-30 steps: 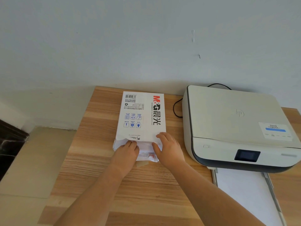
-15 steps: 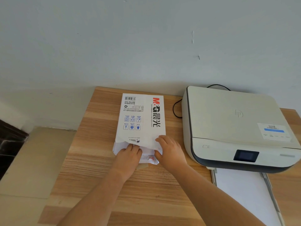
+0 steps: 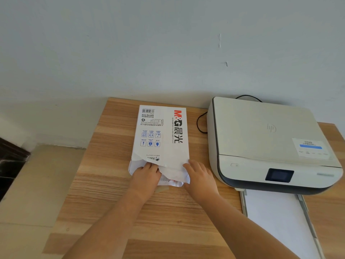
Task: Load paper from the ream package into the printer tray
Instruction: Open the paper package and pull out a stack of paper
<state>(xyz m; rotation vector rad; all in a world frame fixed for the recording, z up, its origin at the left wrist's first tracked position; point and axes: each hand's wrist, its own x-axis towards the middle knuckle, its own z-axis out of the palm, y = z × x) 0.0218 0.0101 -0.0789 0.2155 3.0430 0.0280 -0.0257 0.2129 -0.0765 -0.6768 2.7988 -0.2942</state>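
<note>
1. both hands at the torn near end of the ream package (image 3: 161,139). left hand (image 3: 147,176) has its fingers tucked into the open wrapper, can't tell if they're gripping paper inside.
2. right hand (image 3: 200,179) lies flat w/ fingers spread, pressing the wrapper's right corner down, not clenched on anything.
3. pkg lies flat on the wood table (image 3: 104,193), label side up, just left of the printer (image 3: 265,139).
4. printer tray (image 3: 280,219) is pulled out toward the camera w/ white sheets in it.
5. black cable (image 3: 200,122) loops btw pkg and printer.
</note>
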